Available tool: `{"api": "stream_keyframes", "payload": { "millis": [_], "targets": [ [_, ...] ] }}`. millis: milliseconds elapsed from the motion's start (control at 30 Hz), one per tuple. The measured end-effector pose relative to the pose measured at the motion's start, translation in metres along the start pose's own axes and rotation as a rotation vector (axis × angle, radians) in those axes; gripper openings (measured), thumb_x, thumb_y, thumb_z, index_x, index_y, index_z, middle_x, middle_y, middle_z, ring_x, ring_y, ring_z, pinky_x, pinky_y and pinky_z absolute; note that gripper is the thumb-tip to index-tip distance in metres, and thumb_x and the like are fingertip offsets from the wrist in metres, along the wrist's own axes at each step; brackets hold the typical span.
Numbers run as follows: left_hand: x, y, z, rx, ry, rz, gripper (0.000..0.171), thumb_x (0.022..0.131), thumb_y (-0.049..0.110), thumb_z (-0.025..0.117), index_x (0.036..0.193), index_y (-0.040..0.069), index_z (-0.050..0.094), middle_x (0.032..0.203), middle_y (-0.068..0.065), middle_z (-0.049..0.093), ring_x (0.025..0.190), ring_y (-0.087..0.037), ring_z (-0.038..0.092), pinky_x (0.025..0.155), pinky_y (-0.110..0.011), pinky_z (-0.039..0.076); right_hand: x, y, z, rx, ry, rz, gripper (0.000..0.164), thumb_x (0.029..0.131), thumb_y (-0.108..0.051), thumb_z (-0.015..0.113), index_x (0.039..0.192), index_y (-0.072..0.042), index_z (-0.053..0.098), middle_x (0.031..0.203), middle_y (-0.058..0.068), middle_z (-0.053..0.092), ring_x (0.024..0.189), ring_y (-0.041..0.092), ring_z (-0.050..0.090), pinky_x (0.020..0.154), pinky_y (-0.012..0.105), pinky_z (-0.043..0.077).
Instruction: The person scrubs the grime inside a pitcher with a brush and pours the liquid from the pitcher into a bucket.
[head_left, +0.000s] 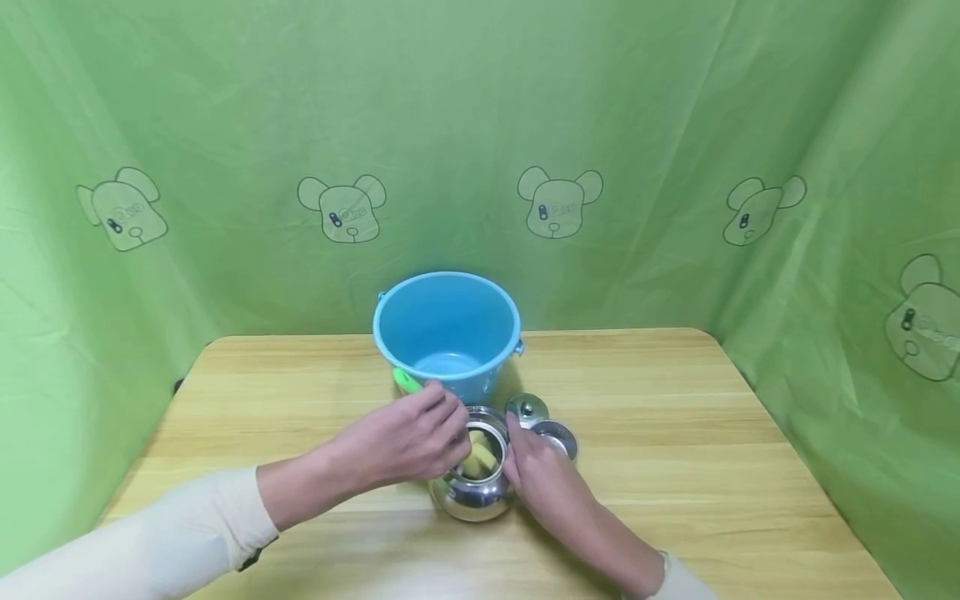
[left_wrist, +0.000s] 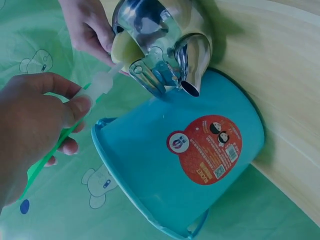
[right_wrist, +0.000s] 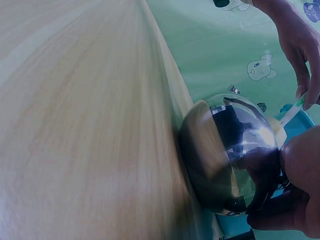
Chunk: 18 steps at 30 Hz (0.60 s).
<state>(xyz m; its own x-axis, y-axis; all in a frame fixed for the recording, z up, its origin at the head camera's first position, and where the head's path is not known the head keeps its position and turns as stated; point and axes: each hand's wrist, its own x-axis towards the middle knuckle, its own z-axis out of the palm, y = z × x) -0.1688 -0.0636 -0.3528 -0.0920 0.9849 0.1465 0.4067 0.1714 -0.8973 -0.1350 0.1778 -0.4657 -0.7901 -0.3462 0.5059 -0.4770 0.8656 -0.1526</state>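
My left hand [head_left: 405,433] pinches a sponge brush [head_left: 406,380] by its green handle. Its yellow sponge head [head_left: 482,458] is down in the mouth of a shiny steel kettle [head_left: 474,505] that stands on the table. In the left wrist view, the brush's white neck [left_wrist: 102,82] leads into the opening, and the kettle's spout [left_wrist: 190,70] points toward the bucket. On the kettle's right side, my right hand [head_left: 551,487] grips it at the rim. The right wrist view has this hand [right_wrist: 305,170] against the polished body, partly cut off by the frame edge.
A blue bucket [head_left: 393,308] with a red label [left_wrist: 210,150] stands right behind the kettle. A round metal lid [head_left: 527,407] and a small steel cup [head_left: 568,435] lie to the kettle's right. Green curtains [head_left: 450,100] enclose the wooden table [head_left: 697,467].
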Motion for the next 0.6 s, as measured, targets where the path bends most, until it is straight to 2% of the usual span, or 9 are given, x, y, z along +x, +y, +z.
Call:
{"api": "stream_keyframes", "payload": {
  "millis": [233, 600],
  "targets": [
    [-0.003, -0.005, -0.001, -0.015, 0.009, -0.005, 0.011, 0.096, 0.029, 0.067, 0.106, 0.025, 0.065, 0.089, 0.005, 0.075, 0.085, -0.014, 0.064, 0.082, -0.026, 0.049, 0.0, 0.0, 0.0, 0.005, -0.002, 0.002, 0.049, 0.091, -0.004, 0.067, 0.135, 0.015, 0.057, 0.079, 0.006, 0.07, 0.064, 0.009, 0.057, 0.057, 0.017, 0.053],
    [-0.009, -0.011, -0.001, -0.025, 0.011, -0.025, 0.013, 0.1, 0.029, 0.061, 0.111, 0.022, 0.065, 0.087, 0.004, 0.073, 0.079, -0.014, 0.06, 0.076, -0.025, 0.046, 0.0, -0.001, 0.0, 0.009, -0.008, 0.016, 0.05, 0.092, -0.006, 0.067, 0.135, 0.015, 0.057, 0.084, 0.01, 0.074, 0.066, 0.01, 0.059, 0.059, 0.019, 0.055]
  ]
}}
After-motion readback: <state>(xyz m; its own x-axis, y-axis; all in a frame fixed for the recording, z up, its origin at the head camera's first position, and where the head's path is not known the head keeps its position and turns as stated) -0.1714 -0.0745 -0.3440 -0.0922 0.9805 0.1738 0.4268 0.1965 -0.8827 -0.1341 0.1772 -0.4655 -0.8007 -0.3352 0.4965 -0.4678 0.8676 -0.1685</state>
